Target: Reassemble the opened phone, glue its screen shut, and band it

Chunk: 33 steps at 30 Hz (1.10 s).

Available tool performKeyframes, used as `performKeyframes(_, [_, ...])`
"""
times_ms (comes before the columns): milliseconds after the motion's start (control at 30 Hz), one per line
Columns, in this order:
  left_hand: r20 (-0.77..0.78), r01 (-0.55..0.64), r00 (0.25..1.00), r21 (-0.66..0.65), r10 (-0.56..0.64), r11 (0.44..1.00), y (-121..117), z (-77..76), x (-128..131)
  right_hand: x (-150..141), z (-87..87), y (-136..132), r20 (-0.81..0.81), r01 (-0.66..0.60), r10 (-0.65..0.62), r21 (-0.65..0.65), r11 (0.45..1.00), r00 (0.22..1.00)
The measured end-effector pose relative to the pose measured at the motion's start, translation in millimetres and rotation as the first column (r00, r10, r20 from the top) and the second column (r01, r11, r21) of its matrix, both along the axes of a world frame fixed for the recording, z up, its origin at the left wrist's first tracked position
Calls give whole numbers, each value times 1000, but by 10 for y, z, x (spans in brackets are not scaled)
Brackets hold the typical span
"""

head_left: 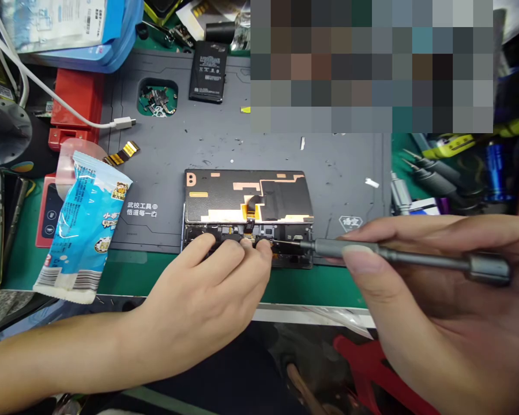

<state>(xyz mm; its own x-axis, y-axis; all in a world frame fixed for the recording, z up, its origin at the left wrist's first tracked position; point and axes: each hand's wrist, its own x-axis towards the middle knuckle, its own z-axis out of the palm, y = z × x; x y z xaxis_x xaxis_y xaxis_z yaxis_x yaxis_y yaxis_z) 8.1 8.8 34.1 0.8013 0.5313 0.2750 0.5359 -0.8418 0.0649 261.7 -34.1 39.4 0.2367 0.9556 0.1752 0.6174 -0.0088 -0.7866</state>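
An opened phone (292, 231) lies on the grey work mat, its inner parts showing along the near side. A black panel (220, 199) with copper-coloured patches covers the far side, and a flex cable (249, 222) runs from it down to the inner parts. My left hand (218, 276) is closed over the phone's near edge, fingers bent and fingertips pressed on the inner parts; what lies beneath them is hidden. My right hand (419, 300) grips a slim grey screwdriver (350, 248) between thumb and fingers. Its thin tip points left into the phone, close to my left fingertips.
Left of the phone lie a blue snack packet (84, 225), a loose flex cable (123, 153) and a white charging cable (123, 123). A black battery (208, 72) and a recess with small parts (158, 99) are farther back. Screwdriver bits (432, 173) stand at the right. Part of the view is pixelated.
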Motion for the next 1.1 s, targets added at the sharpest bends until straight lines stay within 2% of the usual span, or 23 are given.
performKeyframes(67, [3, -3, 1000, -2, 3, 1000, 6, -4, 8, -2, -10, 19, -15, -17, 17, 0, 1000, 1000])
performKeyframes(333, [9, -4, 1000, -7, 4, 1000, -4, -6, 16, -78, -30, 53, -86, 63, -66, -35, 997, 994])
performKeyframes(600, [2, -4, 1000, -12, 4, 1000, 20, -6, 11, -18, -42, 117, -79, 53, -56, -41, 998, 995])
performKeyframes(833, [3, 1, 1000, -17, -1, 1000, 18, 9, 13, 40, -102, 51, -93, 48, -50, -28, 998, 994])
performKeyframes(1100, [6, -5, 1000, -16, 5, 1000, 24, 16, 7, 21, -60, 92, -42, 53, -54, -38, 998, 998])
